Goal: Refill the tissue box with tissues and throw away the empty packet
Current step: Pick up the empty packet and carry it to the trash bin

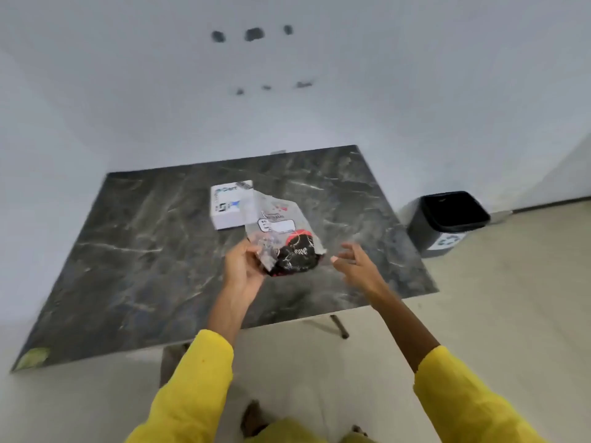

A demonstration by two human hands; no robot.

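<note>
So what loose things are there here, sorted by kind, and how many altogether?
White cardboard tissue boxes on the dark marble table: 1
Crumpled clear plastic packets with red and black print, in the left hand: 1
Black waste bins on the floor: 1
Total: 3

Tissue box (228,204) on table (134,251), packet (281,238) before it; bin (446,220) on floor, right.

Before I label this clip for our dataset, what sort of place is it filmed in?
Probably a sparse indoor room, perhaps an office or utility corner: a dark marble-patterned table against bare white walls, a black bin with a recycling mark on the pale tiled floor.
</note>
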